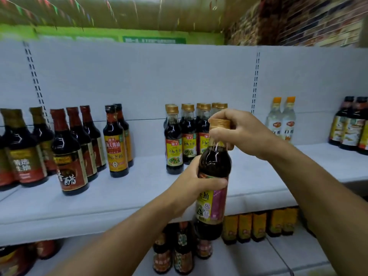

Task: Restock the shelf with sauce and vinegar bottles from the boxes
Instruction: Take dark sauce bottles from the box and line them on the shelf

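I hold a dark soy sauce bottle (214, 176) with a gold cap and a yellow and pink label upright in front of the white shelf (123, 198). My left hand (196, 181) wraps around its body just above the label. My right hand (237, 130) grips its neck and cap from the right. Behind the bottle, on the shelf, stands a group of several similar gold-capped bottles (186, 136) with yellow labels.
Dark bottles with red labels (67, 150) stand at the shelf's left, two red-capped sauce bottles (117, 140) beside them. Two clear vinegar bottles with orange caps (281, 120) and more dark bottles (350, 126) are at the right. A lower shelf holds more bottles (249, 226).
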A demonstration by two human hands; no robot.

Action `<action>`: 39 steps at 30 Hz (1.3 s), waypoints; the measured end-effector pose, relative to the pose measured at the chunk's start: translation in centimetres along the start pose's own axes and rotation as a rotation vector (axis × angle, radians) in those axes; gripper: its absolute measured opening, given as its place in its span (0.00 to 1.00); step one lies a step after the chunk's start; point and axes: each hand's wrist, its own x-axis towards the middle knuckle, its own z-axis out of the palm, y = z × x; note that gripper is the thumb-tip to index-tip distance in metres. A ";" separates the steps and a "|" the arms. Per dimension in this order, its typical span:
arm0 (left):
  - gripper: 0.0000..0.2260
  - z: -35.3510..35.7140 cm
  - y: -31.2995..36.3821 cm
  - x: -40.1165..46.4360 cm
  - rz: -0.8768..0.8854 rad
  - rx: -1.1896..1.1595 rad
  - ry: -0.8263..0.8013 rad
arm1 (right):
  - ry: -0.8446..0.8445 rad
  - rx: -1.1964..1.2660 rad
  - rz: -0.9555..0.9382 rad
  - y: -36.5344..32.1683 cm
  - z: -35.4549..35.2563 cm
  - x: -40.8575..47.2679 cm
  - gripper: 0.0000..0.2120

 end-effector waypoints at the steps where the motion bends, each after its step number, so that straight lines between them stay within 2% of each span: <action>1: 0.28 -0.1 0.0 0.3 -0.009 0.017 0.001 | 0.006 0.004 -0.001 0.2 -0.1 0.6 0.12; 7: 0.17 -1.4 1.5 3.1 0.025 0.074 0.087 | 0.051 0.078 -0.018 0.4 -1.0 3.7 0.12; 12: 0.28 -2.2 2.4 6.3 0.079 0.077 0.212 | 0.196 0.069 -0.060 0.6 -0.8 6.5 0.21; 14: 0.29 -2.3 2.1 7.4 0.083 0.091 0.279 | 0.222 0.078 -0.044 1.4 -0.3 7.0 0.20; 17: 0.26 -2.4 1.2 8.7 0.081 0.185 0.402 | 0.195 0.049 -0.023 3.0 0.7 7.1 0.21; 21: 0.22 -2.4 0.1 9.9 0.086 0.218 0.474 | 0.123 -0.112 0.060 5.1 2.1 6.5 0.29; 26: 0.23 -2.3 -1.0 11.1 0.086 0.291 0.528 | 0.105 -0.073 0.096 7.3 3.2 7.2 0.26; 28: 0.22 -2.5 -1.5 11.4 0.065 0.275 0.540 | 0.092 -0.033 0.092 7.8 3.1 7.7 0.24; 31: 0.21 -2.8 -2.6 11.3 0.014 0.269 0.537 | 0.069 0.021 0.094 9.1 3.3 8.6 0.30; 34: 0.22 -2.9 -4.0 10.6 -0.062 0.296 0.515 | 0.064 -0.025 0.096 10.3 3.6 9.7 0.35; 39: 0.16 -3.1 -5.8 9.2 -0.178 0.408 0.502 | -0.004 0.026 0.134 11.7 3.9 11.5 0.36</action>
